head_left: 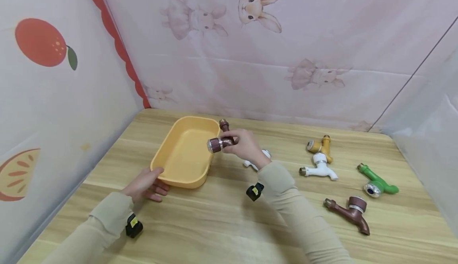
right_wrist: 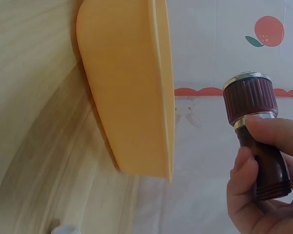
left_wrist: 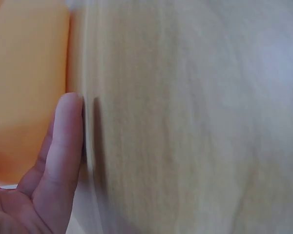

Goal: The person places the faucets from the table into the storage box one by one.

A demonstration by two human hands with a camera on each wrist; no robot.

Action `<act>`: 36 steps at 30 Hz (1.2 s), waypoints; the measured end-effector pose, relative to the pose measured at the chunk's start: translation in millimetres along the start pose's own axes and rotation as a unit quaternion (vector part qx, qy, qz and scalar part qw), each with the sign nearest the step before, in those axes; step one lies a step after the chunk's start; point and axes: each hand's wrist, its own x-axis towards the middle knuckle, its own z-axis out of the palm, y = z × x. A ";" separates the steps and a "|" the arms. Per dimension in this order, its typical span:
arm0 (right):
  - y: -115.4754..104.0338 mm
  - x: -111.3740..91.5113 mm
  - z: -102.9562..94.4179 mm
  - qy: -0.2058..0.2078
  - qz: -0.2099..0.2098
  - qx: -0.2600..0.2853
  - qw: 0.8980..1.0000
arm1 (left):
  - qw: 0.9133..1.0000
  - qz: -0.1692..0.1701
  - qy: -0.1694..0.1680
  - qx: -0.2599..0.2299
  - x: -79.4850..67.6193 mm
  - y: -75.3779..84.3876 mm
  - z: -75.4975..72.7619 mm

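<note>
My right hand [head_left: 245, 146] grips a dark brown tap [head_left: 228, 141] with a ribbed round knob and a brass threaded end, held up beside the right rim of a yellow plastic tray [head_left: 205, 178]. The right wrist view shows the thumb and fingers around the body of the tap [right_wrist: 264, 163], its knob pointing up in that view. With the thumb over the rim and the fingers outside, my left hand [head_left: 146, 184] holds the tray's near left corner. The left wrist view has the left hand [left_wrist: 56, 156] along the side of the tray [left_wrist: 29, 73].
A white tap [head_left: 255, 164] lies partly hidden behind the right hand. On the wooden table [head_left: 222, 232], to the right, lie a yellow tap [head_left: 325, 149], another white tap [head_left: 321, 168], a green tap [head_left: 379, 181] and a brown tap [head_left: 350, 213]. Printed sheets [head_left: 229, 77] wall the table.
</note>
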 end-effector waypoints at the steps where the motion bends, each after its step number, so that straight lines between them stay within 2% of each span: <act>1: 0.2 0.5 1.5 -0.002 0.000 0.006 1.000 | 1.000 -0.001 0.000 0.000 0.3 -0.6 0.4; 6: -1.2 3.5 6.6 -0.003 -0.006 0.023 1.000 | 1.000 0.001 0.002 0.002 0.7 -1.6 1.3; 19: -9.0 25.9 23.8 -0.032 0.018 0.069 0.997 | 1.000 0.007 0.002 0.000 0.0 -2.8 2.1; 27: -14.6 35.0 27.9 -0.023 0.026 0.079 0.996 | 1.000 0.007 -0.002 -0.001 0.6 -2.4 1.5; 36: -20.7 42.4 36.2 -0.036 0.049 0.137 0.989 | 1.000 0.005 0.000 0.000 1.1 -2.6 0.7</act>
